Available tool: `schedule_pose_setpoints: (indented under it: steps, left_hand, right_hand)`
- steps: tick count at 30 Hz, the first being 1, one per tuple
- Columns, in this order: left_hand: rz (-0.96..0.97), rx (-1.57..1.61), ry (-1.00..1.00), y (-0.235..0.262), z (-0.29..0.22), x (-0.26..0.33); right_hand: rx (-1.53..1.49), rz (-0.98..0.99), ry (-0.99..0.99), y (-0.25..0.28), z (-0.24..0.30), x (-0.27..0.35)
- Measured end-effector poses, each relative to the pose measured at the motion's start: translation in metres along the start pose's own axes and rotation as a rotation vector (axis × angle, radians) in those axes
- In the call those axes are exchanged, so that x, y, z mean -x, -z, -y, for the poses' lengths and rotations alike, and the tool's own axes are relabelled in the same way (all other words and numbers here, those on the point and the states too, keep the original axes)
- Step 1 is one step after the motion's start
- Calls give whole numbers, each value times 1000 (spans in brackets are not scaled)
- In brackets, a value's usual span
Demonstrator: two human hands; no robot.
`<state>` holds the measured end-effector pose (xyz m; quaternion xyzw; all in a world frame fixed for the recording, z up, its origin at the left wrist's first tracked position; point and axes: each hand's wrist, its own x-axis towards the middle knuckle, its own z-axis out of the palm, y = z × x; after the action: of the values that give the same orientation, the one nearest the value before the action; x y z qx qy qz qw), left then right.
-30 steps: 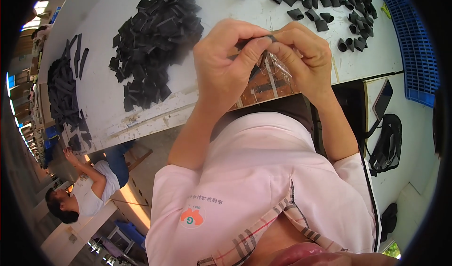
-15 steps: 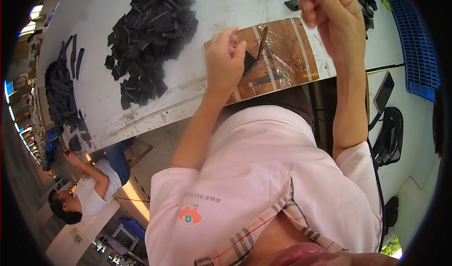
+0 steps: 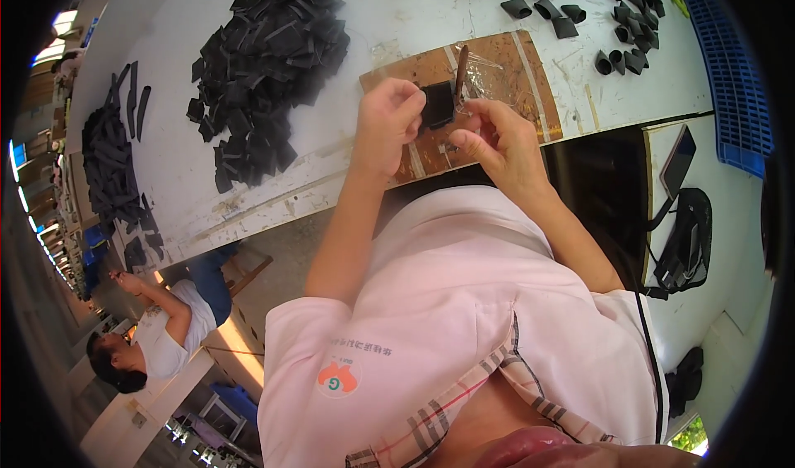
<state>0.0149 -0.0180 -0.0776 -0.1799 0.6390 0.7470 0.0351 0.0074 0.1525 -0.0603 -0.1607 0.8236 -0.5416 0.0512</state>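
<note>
A flat black square piece (image 3: 438, 105), seemingly of foam or rubber, is pinched at its left edge between the fingers and thumb of my left hand (image 3: 383, 124). My right hand (image 3: 507, 145) is just to the right of it, thumb and forefinger apart with a gap between them; whether a fingertip touches the piece is unclear. A thin brown stick-like tool (image 3: 461, 69) rises by the piece's right edge, its lower end hidden. Below both hands is a worn brown board (image 3: 530, 70) with pale strips and scraps of clear film.
A large heap of black flat pieces (image 3: 265, 62) covers the table's left middle. Black strips (image 3: 108, 166) are piled farther left. Many short black tubes (image 3: 566, 27) lie at the far right, before a blue plastic crate (image 3: 733, 79). Another person (image 3: 166, 327) sits at lower left.
My right hand has come down from the far right, where it held a dark piece, to beside the board's middle. That piece has left it. My left hand has lowered slightly, raising a black piece into view.
</note>
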Motion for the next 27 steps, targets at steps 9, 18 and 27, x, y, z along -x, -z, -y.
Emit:
schedule_pose_setpoints:
  steps: [9, 18, 27]
  left_hand:
    - [-87, 145, -79, -27, -7, 26]
    - [6, -63, -204, -38, -33, 41]
    - [50, -46, -189, -31, -33, 39]
  right_hand:
    - [2, -48, 62, -4, 9, -1]
    - [494, -197, 397, 1, 18, -2]
    - [-78, 59, 139, 22, 26, -5]
